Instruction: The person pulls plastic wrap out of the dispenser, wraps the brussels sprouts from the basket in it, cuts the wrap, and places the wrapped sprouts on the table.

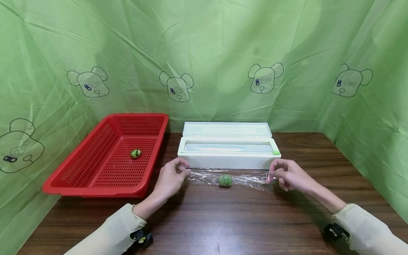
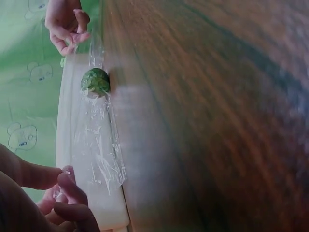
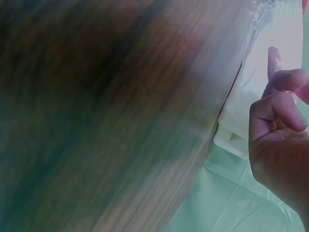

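Note:
A small round green vegetable (image 1: 225,180) is wrapped in the middle of a strip of clear cling film (image 1: 204,177), just in front of the white box. My left hand (image 1: 172,179) pinches the left end of the film between thumb and fingers. The other end is pinched by my right hand (image 1: 288,174), beside the box's right front corner. In the left wrist view the film stretches from the left fingertips (image 2: 67,181) past the vegetable (image 2: 95,82) towards the right hand (image 2: 67,26). The right wrist view shows curled right fingers (image 3: 282,108) in front of the box.
Behind the film stands the white cling film box (image 1: 227,162), its lid (image 1: 227,129) raised and a green slider (image 1: 276,152) at its right end. A red perforated basket (image 1: 156,156) on the left holds another small green vegetable (image 1: 135,153). Green cloth (image 1: 216,42) surrounds the wooden table (image 1: 223,219).

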Action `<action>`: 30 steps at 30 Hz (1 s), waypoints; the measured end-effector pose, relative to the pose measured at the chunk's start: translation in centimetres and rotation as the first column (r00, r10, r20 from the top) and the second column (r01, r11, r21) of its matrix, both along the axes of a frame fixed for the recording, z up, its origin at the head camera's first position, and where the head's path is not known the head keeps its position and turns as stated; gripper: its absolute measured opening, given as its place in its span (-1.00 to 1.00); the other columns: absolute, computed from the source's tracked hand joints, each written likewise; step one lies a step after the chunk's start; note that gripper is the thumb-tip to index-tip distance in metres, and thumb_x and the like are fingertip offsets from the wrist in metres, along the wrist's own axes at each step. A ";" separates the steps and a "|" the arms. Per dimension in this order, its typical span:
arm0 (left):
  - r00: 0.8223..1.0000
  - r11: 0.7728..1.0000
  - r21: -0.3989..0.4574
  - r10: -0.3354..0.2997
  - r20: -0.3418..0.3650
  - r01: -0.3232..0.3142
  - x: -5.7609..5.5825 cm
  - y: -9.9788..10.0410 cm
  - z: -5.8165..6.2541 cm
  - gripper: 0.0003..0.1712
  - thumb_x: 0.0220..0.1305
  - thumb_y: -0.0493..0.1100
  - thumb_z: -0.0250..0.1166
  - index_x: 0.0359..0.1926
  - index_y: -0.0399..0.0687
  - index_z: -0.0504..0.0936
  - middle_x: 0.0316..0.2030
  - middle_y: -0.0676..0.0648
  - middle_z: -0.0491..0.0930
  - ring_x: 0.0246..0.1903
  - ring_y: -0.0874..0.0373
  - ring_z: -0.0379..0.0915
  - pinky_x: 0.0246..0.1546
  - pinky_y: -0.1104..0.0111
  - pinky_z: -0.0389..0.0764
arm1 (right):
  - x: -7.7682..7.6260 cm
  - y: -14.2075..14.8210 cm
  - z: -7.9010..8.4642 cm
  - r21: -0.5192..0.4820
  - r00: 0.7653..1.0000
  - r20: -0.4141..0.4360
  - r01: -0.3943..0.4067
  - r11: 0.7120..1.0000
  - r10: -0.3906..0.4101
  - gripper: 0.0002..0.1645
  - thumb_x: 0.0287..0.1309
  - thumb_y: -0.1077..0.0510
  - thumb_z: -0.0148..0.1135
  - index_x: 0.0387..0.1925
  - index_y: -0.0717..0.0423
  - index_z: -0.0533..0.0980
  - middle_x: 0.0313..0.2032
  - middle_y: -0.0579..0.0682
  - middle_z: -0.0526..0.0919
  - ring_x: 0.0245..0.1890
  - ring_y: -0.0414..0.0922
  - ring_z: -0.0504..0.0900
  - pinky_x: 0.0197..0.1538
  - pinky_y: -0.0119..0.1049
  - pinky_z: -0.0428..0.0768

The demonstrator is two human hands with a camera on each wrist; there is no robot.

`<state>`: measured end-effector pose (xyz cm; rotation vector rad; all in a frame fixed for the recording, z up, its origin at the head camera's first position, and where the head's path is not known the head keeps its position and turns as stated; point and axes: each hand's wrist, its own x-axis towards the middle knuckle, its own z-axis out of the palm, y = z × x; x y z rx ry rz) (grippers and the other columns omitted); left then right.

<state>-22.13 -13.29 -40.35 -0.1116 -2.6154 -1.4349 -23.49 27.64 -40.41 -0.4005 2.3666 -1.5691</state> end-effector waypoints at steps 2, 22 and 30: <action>1.000 0.999 -0.032 -0.011 0.008 0.011 0.0 0.0 0.0 -0.87 0.28 -0.38 0.40 -0.25 -0.07 0.69 -0.45 0.04 0.63 -0.52 0.18 0.46 -0.39 0.27 0.46 | 0.0 0.0 -0.1 0.006 1.000 0.008 0.001 1.000 -0.001 -0.90 0.40 0.32 0.10 -0.16 0.35 0.43 -0.30 0.28 0.77 -0.74 -0.21 0.40 -0.70 -0.46 0.17; 0.993 0.974 -0.195 -0.108 0.052 0.116 -0.7 -0.2 -0.3 -0.86 0.35 -0.37 0.38 -0.30 -0.05 0.76 -0.45 0.05 0.65 -0.43 0.19 0.48 -0.31 0.24 0.48 | 0.0 -0.9 -0.4 0.066 0.992 0.125 0.004 0.998 -0.013 -0.93 0.35 0.31 0.14 -0.20 0.28 0.45 -0.32 0.25 0.78 -0.77 -0.21 0.32 -0.67 -0.44 0.17; 0.990 0.970 -0.206 -0.116 0.086 0.131 -0.8 -0.1 -0.4 -0.85 0.37 -0.34 0.38 -0.33 -0.01 0.74 -0.47 0.02 0.64 -0.49 0.16 0.42 -0.37 0.25 0.44 | -0.1 -0.9 -0.5 0.085 0.989 0.151 -0.008 0.996 -0.005 -0.75 0.25 0.29 0.30 -0.12 0.32 0.45 -0.33 0.20 0.79 -0.74 -0.21 0.30 -0.68 -0.43 0.14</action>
